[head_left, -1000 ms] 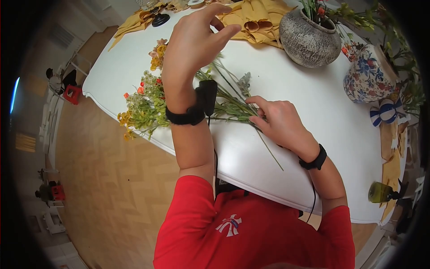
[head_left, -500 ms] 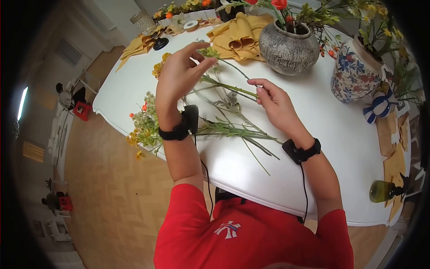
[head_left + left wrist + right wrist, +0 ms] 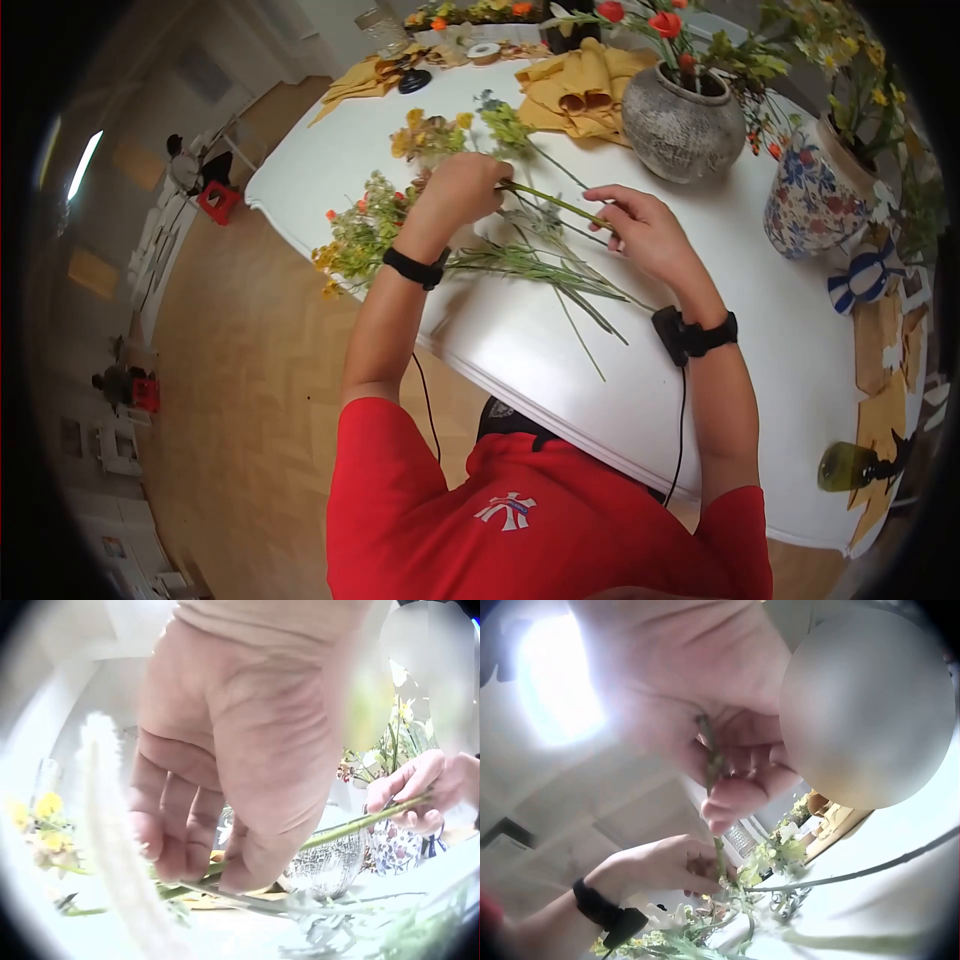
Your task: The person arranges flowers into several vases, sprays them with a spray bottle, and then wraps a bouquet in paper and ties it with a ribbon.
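Observation:
A thick green flower stem (image 3: 555,203) stretches between both hands above the white table. My left hand (image 3: 458,192) pinches it between thumb and fingertips, seen close in the left wrist view. My right hand (image 3: 652,238) grips the stem's cut end, which shows against the palm in the right wrist view. A thinner stem (image 3: 558,163) runs up to the right index finger from a yellow-green flower head (image 3: 505,126). Below the hands lie several loose stems (image 3: 545,268), their red and yellow blooms (image 3: 365,235) to the left. Yellow flowers (image 3: 420,136) lie beyond the left hand.
A grey textured vase (image 3: 683,125) and a blue-and-red patterned vase (image 3: 815,200), both with flowers, stand at the right. Yellow cloth (image 3: 585,90) and a ribbon roll (image 3: 484,51) lie at the back. A green bottle (image 3: 845,467) is near the right edge.
The right hand has risen from the loose stems and now holds a thick stem. The left hand, lifted before with thumb and fingers apart, has come down and pinches that stem.

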Demonstrator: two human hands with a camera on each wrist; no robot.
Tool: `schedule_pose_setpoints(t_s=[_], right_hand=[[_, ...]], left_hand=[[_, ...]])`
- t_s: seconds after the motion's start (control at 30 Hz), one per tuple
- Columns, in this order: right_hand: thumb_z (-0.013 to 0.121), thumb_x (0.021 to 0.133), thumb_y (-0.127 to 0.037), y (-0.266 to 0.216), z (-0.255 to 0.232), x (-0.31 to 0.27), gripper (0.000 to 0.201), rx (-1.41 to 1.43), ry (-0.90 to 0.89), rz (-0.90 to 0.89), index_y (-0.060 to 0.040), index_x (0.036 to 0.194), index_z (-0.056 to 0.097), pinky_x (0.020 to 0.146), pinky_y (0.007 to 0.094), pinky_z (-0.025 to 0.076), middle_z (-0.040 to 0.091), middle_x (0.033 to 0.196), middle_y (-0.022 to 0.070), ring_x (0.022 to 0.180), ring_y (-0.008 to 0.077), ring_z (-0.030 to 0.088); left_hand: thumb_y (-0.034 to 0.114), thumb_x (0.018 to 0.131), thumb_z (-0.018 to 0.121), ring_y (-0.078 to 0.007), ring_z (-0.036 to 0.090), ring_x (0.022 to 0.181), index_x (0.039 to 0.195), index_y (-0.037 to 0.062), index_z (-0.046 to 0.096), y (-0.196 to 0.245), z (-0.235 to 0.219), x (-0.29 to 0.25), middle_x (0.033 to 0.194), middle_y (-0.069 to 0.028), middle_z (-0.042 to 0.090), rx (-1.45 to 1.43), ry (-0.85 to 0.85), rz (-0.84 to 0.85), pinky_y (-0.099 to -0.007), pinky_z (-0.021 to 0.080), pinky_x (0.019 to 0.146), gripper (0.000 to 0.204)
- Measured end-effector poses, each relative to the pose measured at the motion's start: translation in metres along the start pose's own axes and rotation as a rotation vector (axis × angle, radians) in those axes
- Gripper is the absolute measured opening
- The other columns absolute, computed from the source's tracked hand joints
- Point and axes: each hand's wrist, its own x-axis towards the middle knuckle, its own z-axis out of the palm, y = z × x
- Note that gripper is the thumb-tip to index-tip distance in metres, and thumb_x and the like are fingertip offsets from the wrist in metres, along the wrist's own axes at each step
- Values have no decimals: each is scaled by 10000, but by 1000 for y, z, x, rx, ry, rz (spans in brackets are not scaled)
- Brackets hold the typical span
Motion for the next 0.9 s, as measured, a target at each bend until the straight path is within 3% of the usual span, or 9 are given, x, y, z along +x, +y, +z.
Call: schedule_pose_setpoints(t_s=[0.1,0.27,0.3,0.43,0.53,0.67,0.77,0.9], right_hand=[[536,1009,-161,-3,-16,-1,318,-7,-22,49,-76,1265,705,722,284,524,736,939,64,743,125,649],[629,981,-217,-2,-18,-4,318,-85,-27,-13,-62,1246,715,770,288,530,735,969,62,790,127,645],[663,978,-291,21,-15,6,351,-155,-4,-155,-46,1223,723,809,321,539,749,1007,90,822,176,664],[692,960,-408,-2,15,-10,420,-379,38,-186,-55,1182,749,830,373,550,748,1111,162,848,267,699],[700,955,-418,-9,30,-16,419,-442,-1,-157,-60,1164,757,827,379,550,739,1131,166,848,272,700],[709,939,-356,0,41,-17,331,-497,-30,-201,-91,1131,761,783,406,558,765,931,144,827,292,729],[703,930,-301,7,48,-18,280,-543,-18,-237,-108,1124,760,771,421,561,759,847,138,817,313,734],[686,933,-258,3,47,-18,248,-557,27,-229,-117,1123,762,779,432,562,758,864,143,817,331,728]], left_hand=[[71,815,666,-372,697,803,952,84,739,-8,-5,-8,801,-161,688,51,124,0,-494,559,716,155],[134,958,631,-407,674,800,1038,54,689,-25,-22,-10,954,-163,659,53,310,-80,-493,540,720,127],[146,967,629,-409,672,799,1041,52,672,-28,-25,-9,954,-165,658,44,355,-80,-494,539,717,127],[194,1017,594,-428,660,789,1019,34,586,-26,-35,-6,913,-185,652,-36,491,-141,-520,531,694,160],[200,1021,589,-427,659,767,1012,32,578,-27,-39,-3,891,-184,655,-59,603,-177,-528,534,679,168],[193,1014,607,-449,647,784,1019,34,578,-32,-49,-2,905,-194,676,-102,742,-263,-508,516,697,162],[218,1022,612,-410,680,785,1071,47,643,-35,-62,0,884,-196,703,-157,843,-329,-474,523,700,181],[247,1035,607,-371,700,767,1098,36,667,-44,-78,1,855,-188,713,-169,949,-350,-440,525,690,228]])
